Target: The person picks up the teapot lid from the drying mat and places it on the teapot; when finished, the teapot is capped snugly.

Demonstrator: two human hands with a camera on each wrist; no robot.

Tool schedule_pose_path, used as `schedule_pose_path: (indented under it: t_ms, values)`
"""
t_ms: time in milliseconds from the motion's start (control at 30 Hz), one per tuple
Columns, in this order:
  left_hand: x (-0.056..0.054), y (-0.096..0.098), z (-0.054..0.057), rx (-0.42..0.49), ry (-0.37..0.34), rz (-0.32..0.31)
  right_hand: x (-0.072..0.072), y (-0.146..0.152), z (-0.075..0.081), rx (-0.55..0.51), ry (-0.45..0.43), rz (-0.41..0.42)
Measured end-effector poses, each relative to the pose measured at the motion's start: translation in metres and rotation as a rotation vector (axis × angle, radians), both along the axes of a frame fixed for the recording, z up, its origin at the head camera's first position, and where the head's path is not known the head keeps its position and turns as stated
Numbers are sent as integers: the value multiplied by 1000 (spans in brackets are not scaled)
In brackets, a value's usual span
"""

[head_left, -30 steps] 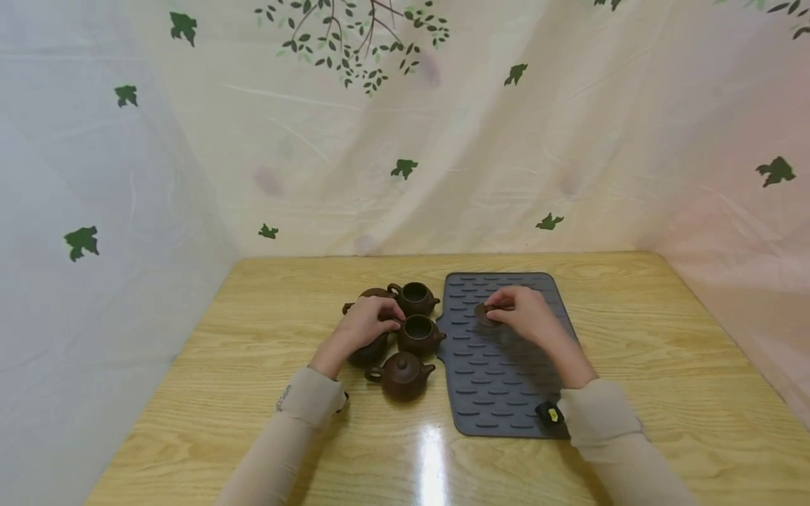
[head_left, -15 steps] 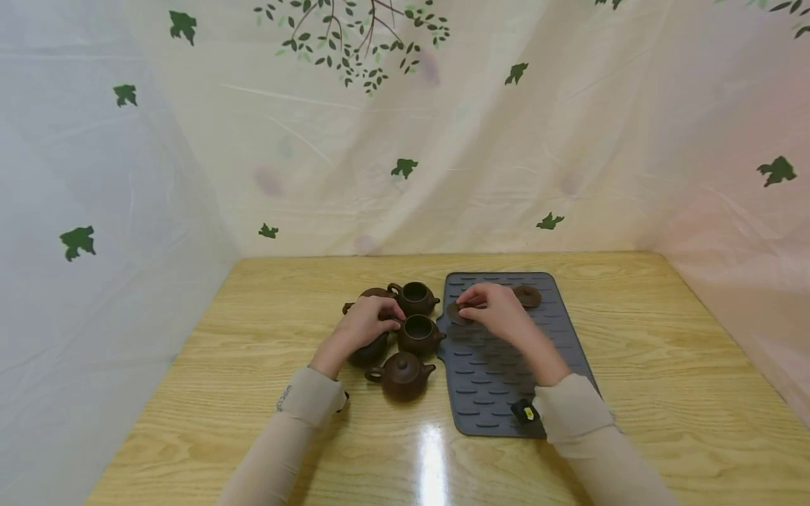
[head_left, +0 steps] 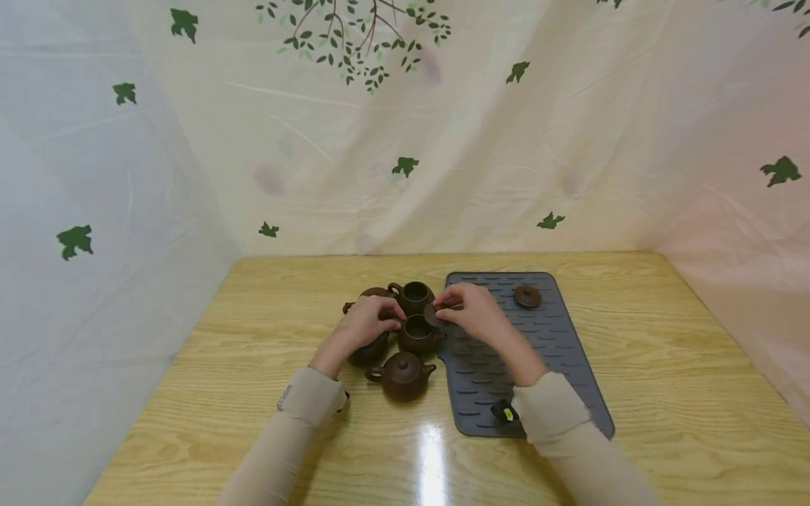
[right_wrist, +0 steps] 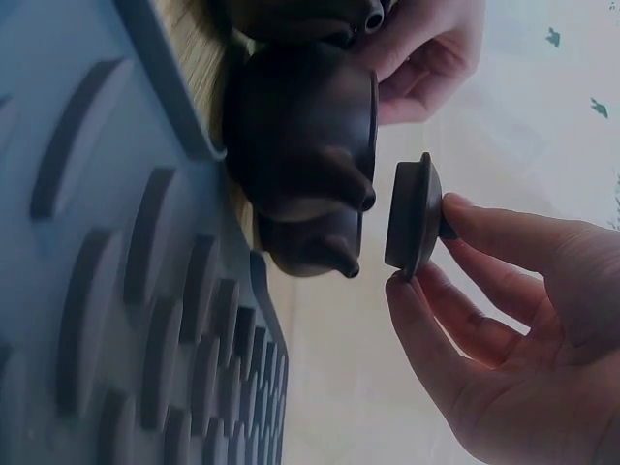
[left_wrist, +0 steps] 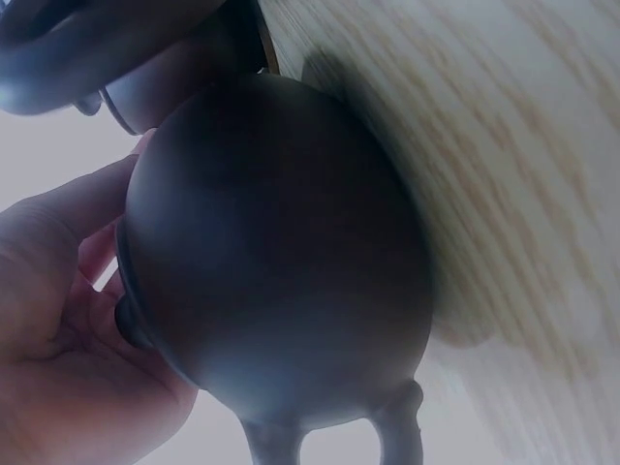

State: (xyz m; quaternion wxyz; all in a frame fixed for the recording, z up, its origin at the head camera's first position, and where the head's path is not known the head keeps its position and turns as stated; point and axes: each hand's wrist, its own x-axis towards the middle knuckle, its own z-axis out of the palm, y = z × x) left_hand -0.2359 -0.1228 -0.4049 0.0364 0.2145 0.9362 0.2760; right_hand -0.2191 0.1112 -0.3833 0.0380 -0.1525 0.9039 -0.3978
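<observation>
Pinched by its knob in my right hand (head_left: 473, 310), a small dark brown teapot lid (right_wrist: 412, 218) hangs just above and to the right of the middle lidless teapot (head_left: 419, 344), apart from its rim. The thumb and fingertips of my left hand (head_left: 370, 318) pinch at that teapot's left side, where the handle is hidden behind them. Another lidless teapot (head_left: 415, 301) stands directly behind it. Under my left hand sits a lidded teapot (left_wrist: 281, 252), partly covered in the head view.
A lidded teapot (head_left: 403, 379) stands in front of the group, and another brown teapot (head_left: 375, 292) is partly hidden at the back left. The grey ridged mat (head_left: 519, 372) lies to the right, with a second lid (head_left: 528, 296) on its far right part.
My right hand has carried the lid leftward from over the mat to the middle teapot. The second lid on the mat has come into sight. My left hand has stayed in place.
</observation>
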Motion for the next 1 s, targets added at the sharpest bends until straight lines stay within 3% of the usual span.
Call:
schedule_pose_path:
  t_ms: [1000]
  values:
    - [1,2,0,-15,-1,15,3,-31,-9,3,-28,40]
